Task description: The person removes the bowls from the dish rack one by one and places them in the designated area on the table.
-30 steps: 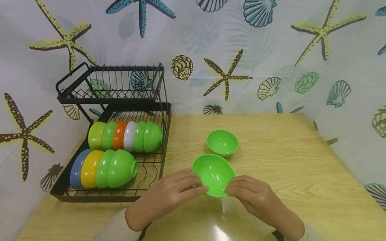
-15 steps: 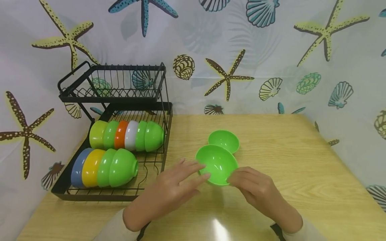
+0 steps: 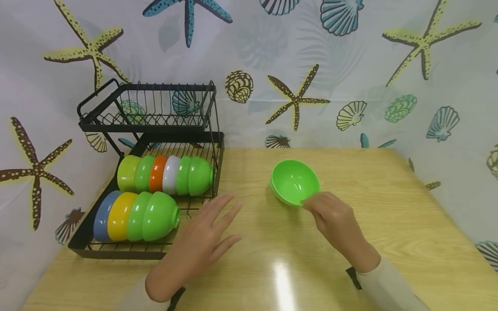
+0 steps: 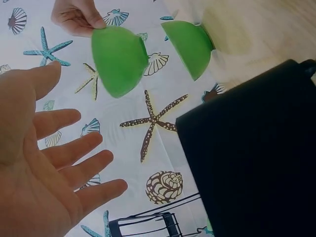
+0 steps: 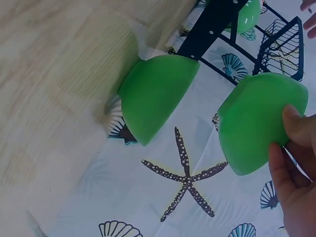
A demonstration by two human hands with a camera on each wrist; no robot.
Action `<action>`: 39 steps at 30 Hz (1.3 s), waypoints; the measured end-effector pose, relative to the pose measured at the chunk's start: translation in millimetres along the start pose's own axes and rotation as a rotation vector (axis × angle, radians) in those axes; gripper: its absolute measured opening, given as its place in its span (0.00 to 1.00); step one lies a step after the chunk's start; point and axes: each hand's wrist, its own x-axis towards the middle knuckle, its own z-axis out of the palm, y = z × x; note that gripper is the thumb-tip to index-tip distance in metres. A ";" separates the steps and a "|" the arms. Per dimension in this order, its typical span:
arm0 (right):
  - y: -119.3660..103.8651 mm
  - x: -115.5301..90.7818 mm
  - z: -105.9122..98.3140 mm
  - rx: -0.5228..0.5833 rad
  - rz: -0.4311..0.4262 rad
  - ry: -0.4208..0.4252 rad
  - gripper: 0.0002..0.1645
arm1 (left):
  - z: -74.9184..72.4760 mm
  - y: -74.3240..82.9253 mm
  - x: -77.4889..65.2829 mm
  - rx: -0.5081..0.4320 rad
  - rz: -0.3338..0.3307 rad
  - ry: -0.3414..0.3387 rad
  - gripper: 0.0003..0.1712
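My right hand (image 3: 335,222) pinches the near right rim of a green bowl (image 3: 294,181), thumb and fingers on its edge. A second green bowl (image 5: 158,94) sits on the table; in the head view the held bowl hides nearly all of it. Both wrist views show a gap between the held bowl (image 4: 119,61) and the bowl on the table (image 4: 191,48). My left hand (image 3: 205,235) is held out with spread fingers, holding nothing, between the held bowl and the dish rack (image 3: 151,255).
The black two-tier rack stands at the left. Its lower level carries two rows of bowls on their sides: a back row (image 3: 157,174) and a front row ending in a green bowl (image 3: 158,217). Wood-grain table (image 3: 369,233) extends to the right, before a patterned cloth (image 3: 350,56).
The left hand has let go of the bowl's rim and drawn back to the left. The right hand has carried the bowl away from me, over the second bowl.
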 end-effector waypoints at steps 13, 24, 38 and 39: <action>27.8 3.3 26.9 -0.046 0.085 -0.114 0.09 | 2.9 -4.4 -9.0 -0.001 -0.012 -0.011 0.33; 36.5 -1.4 41.9 -0.052 0.188 -0.282 0.10 | 6.4 -4.8 -12.2 0.004 -0.021 -0.009 0.33; 39.9 1.2 47.3 -0.051 0.259 -0.391 0.10 | 8.5 -3.7 -11.8 -0.005 -0.026 -0.028 0.34; 40.5 1.7 47.8 -0.051 0.262 -0.394 0.10 | 8.5 -3.6 -12.1 -0.003 -0.031 -0.035 0.33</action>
